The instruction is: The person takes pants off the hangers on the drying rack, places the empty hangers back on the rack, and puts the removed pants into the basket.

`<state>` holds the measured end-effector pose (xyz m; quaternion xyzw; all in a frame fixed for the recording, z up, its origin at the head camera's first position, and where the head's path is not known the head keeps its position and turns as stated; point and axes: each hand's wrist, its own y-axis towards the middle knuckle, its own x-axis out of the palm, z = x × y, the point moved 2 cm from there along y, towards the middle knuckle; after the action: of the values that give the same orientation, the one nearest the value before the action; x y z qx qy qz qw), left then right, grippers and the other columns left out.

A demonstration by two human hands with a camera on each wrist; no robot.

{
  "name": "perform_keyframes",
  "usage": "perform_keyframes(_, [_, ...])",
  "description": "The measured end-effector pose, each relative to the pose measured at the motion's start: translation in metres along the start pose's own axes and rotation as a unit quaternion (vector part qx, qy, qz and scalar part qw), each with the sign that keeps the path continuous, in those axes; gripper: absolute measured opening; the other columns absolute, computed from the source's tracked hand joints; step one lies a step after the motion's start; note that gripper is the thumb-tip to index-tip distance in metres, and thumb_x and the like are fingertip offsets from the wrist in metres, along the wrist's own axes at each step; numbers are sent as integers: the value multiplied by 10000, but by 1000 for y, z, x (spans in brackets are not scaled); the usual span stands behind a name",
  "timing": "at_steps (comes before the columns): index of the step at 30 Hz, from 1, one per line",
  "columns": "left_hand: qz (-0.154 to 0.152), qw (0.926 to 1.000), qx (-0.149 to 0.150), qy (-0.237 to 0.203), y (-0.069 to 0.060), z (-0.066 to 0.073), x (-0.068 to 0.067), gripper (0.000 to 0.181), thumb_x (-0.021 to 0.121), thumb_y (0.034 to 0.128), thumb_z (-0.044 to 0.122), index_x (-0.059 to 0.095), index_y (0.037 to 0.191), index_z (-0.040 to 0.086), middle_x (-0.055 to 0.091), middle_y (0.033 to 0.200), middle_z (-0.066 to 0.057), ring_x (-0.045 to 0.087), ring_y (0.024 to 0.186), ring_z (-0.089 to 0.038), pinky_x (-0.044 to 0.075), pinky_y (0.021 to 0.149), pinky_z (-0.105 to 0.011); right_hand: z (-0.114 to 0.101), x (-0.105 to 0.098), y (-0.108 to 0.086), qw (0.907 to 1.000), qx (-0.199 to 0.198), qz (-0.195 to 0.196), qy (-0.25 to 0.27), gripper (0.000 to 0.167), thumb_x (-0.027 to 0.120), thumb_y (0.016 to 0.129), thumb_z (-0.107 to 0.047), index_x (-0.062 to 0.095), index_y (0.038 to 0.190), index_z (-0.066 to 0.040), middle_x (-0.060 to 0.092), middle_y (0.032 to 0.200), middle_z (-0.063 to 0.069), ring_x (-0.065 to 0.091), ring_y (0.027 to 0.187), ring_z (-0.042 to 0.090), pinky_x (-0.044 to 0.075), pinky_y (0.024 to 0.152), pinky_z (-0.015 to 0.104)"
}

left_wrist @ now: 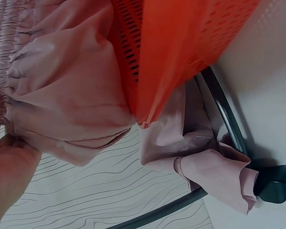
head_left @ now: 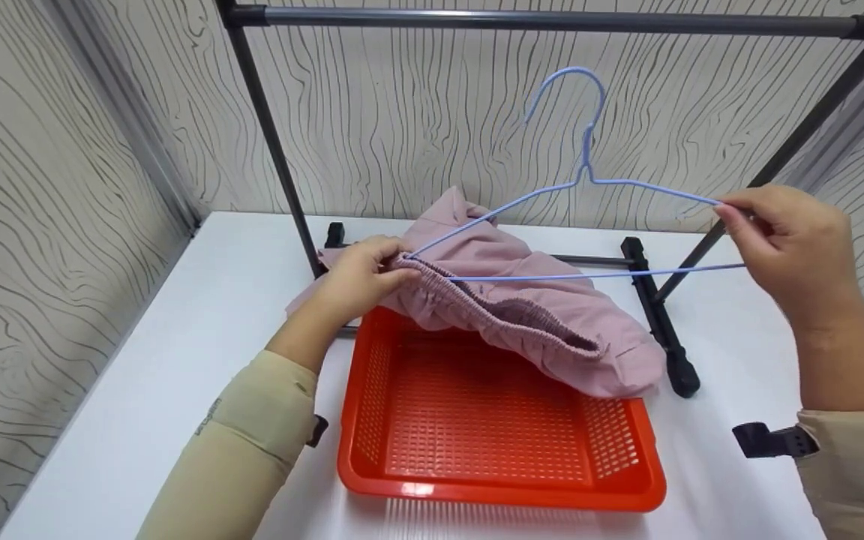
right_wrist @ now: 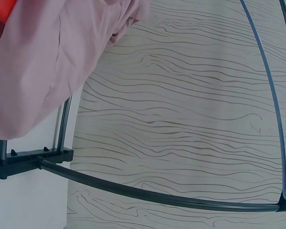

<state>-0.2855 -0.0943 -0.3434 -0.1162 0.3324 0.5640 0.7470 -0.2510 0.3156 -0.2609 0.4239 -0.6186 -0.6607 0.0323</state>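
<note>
From my head feed, I have the left hand (head_left: 363,276) gripping the gathered waistband (head_left: 477,319) of the pink pants (head_left: 507,251), where one end of the blue wire hanger (head_left: 587,154) goes into the opening. My right hand (head_left: 799,244) pinches the hanger's other end between thumb and fingers, its hook pointing up. The pants lie across the far side of the red perforated basket (head_left: 503,496), on the white table (head_left: 139,420). Behind stands the black clothes rack (head_left: 552,22); my left wrist view shows pink cloth beside its foot (left_wrist: 276,183).
</note>
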Motion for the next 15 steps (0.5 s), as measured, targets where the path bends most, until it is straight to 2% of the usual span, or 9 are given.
perform_keyframes(7, [-63, 9998, 44, 167, 0, 0, 0, 171, 673, 820, 254, 633, 930, 130, 542, 887, -4, 488, 827, -140, 441, 737, -294, 5, -8, 0, 10000, 78, 12, 56, 87, 650, 806, -30, 685, 814, 49, 509, 636, 35, 320, 610, -80, 263, 558, 84])
perform_keyframes(13, [-101, 9998, 48, 182, 2, -2, 1, 136, 681, 818, 234, 632, 863, 116, 527, 832, 2, 479, 786, -129, 431, 701, -280, 11, -16, -1, 9973, 697, 210, 107, 130, 645, 827, -58, 676, 820, 68, 481, 764, -263, 374, 628, -82, 317, 596, 57])
perform_keyframes(15, [-150, 9997, 39, 191, 2, -2, 1, 135, 686, 813, 237, 641, 861, 119, 532, 822, 7, 482, 778, -125, 431, 696, -278, 14, -18, -2, 9959, 862, 248, 111, 140, 641, 835, -68, 674, 831, 68, 466, 786, -306, 383, 632, -79, 327, 604, 52])
